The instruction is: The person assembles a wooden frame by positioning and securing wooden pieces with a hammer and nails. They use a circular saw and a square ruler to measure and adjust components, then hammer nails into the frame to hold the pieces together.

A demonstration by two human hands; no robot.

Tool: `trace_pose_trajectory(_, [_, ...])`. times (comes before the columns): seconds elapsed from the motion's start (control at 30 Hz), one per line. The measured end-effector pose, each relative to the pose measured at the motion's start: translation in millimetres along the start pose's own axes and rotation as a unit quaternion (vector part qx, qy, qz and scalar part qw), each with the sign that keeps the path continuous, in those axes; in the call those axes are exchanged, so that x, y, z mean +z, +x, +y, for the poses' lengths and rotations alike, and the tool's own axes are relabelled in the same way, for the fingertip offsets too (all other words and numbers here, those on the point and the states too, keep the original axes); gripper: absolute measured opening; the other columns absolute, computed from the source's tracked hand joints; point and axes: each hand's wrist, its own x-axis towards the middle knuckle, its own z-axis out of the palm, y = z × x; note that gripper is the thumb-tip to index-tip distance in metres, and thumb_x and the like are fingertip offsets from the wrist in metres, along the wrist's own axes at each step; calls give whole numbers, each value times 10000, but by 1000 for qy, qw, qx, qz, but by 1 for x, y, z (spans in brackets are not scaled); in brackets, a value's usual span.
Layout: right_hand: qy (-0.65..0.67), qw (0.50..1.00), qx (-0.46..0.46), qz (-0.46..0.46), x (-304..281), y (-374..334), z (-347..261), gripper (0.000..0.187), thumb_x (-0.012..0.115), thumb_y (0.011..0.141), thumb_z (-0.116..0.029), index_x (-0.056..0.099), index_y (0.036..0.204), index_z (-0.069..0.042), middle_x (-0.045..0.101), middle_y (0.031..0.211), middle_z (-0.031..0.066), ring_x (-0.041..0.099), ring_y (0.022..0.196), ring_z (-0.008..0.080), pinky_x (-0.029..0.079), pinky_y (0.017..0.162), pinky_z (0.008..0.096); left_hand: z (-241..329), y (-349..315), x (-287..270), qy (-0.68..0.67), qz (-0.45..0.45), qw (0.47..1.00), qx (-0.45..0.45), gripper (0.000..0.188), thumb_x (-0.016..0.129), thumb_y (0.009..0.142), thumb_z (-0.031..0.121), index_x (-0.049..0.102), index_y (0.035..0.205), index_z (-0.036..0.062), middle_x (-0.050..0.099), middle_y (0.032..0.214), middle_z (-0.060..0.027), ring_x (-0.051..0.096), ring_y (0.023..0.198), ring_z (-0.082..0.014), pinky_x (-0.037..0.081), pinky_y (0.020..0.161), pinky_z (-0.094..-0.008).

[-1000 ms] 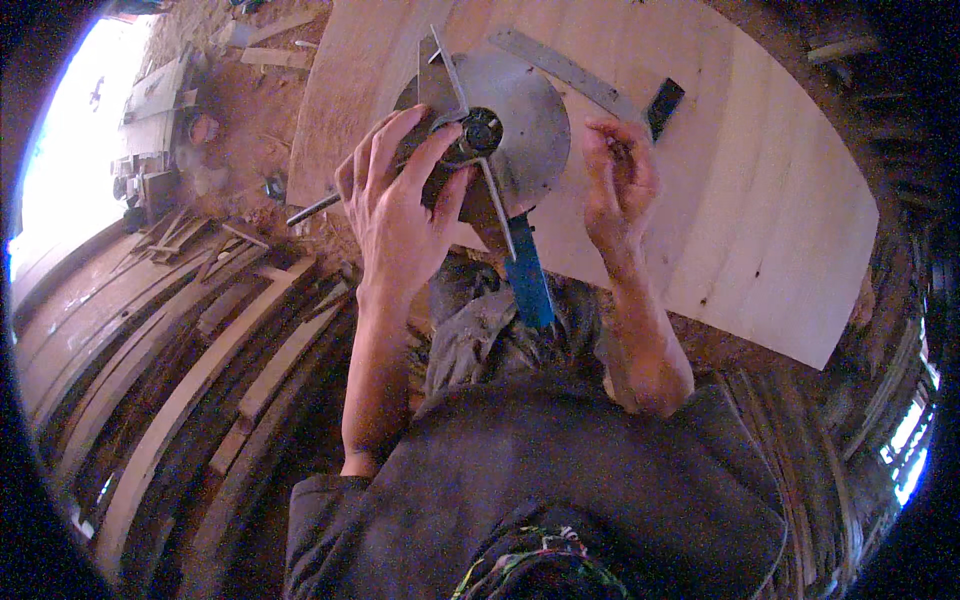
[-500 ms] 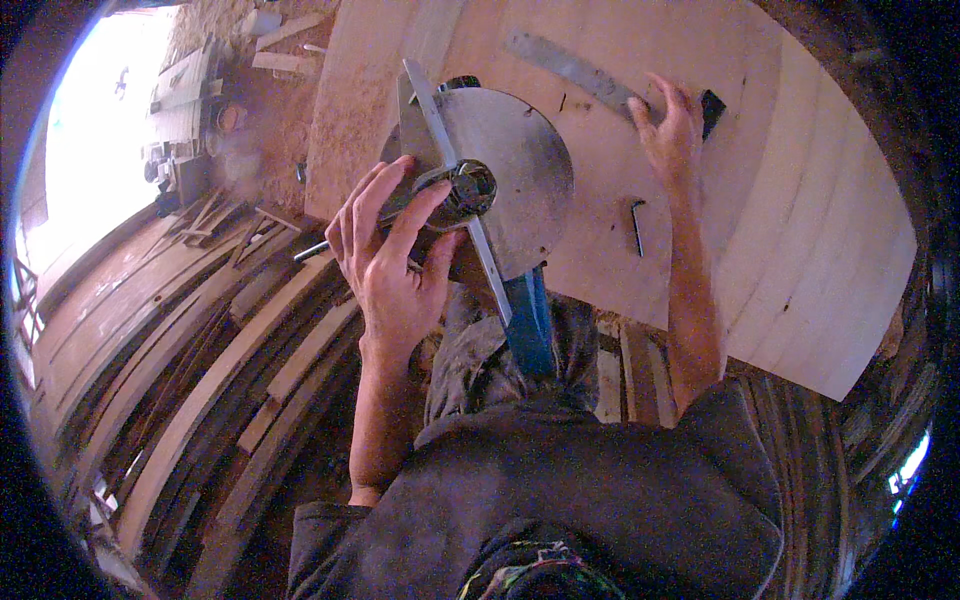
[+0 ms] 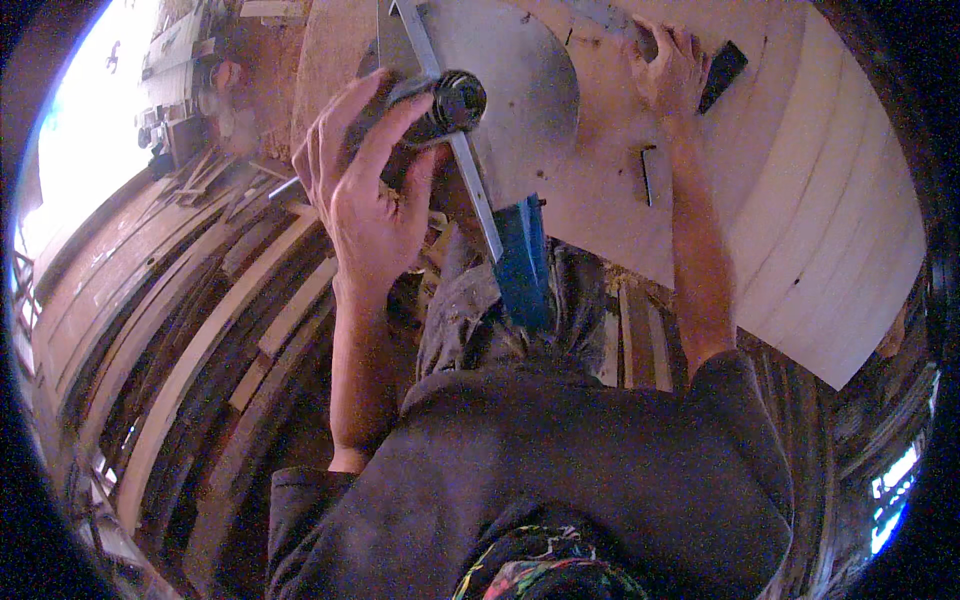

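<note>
In front of my lap stands a power tool that looks like a circular saw. It has a half-round grey metal plate (image 3: pixel 520 90), a long narrow metal edge (image 3: pixel 472 185) and a blue end (image 3: pixel 522 265) near my legs. My left hand (image 3: pixel 365 190) is closed around a black cylindrical part (image 3: pixel 455 100) beside the metal edge. At the far right my right hand (image 3: pixel 668 70) is curled on a square, whose metal blade (image 3: pixel 600 12) runs out of view and whose black stock (image 3: pixel 722 78) shows past the fingers. A black hex key (image 3: pixel 647 175) lies near my right forearm.
A broad pale wooden board (image 3: pixel 800 200) spreads beneath the tool and to the right. Many long timber strips (image 3: pixel 200 370) lie at the left, with more behind me on the right. Offcuts (image 3: pixel 205 180) and sawdust cover the ground at the far left.
The scene has shifted upward in view. My left hand stays on the black part, and the metal edge and blue end keep their place beside it. My right hand remains at the square.
</note>
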Motion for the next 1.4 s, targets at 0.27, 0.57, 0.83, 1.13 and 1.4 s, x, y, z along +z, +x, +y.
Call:
trace_pose_trajectory(0.27, [101,995,0,21,-36,-7,-27,451,759,812,-357,691,1202,-140,626,1159,120,554,1148,359,426,1010,489,-1,-6,-4,17,30,999,3,350,813,782,194,748,1124,230,634,1318,-38,570,1212,-280,360,1048,-429])
trace_pose_trajectory(0.57, [42,998,-15,50,-4,-6,-9,462,705,853,-515,694,1238,-260,667,1197,34,601,1156,308,440,1039,510,-6,-10,-7,-5,57,998,21,344,822,783,206,736,1115,234,657,1283,-21,581,1193,-278,359,1050,-441])
trace_pose_trajectory(0.83, [42,998,7,37,-1,-5,-8,443,698,881,-515,685,1261,-289,616,1256,30,556,1214,317,429,1053,526,1,-9,-10,35,2,999,12,412,778,835,194,708,1238,245,581,1357,-55,528,1254,-295,349,1074,-468])
trace_pose_trajectory(1.13, [52,998,7,31,-17,-8,-21,489,687,881,-549,684,1265,-245,631,1234,48,570,1207,318,434,1053,517,6,-6,-21,20,-14,1000,-7,377,772,835,143,710,1198,228,579,1344,-60,519,1263,-300,340,1066,-460])
trace_pose_trajectory(1.4, [32,999,17,20,-21,-8,-23,475,703,879,-522,680,1263,-244,648,1220,59,576,1191,314,434,1050,496,2,-7,-13,30,-1,1000,8,378,777,826,155,709,1190,235,583,1352,-47,529,1252,-290,335,1054,-462])
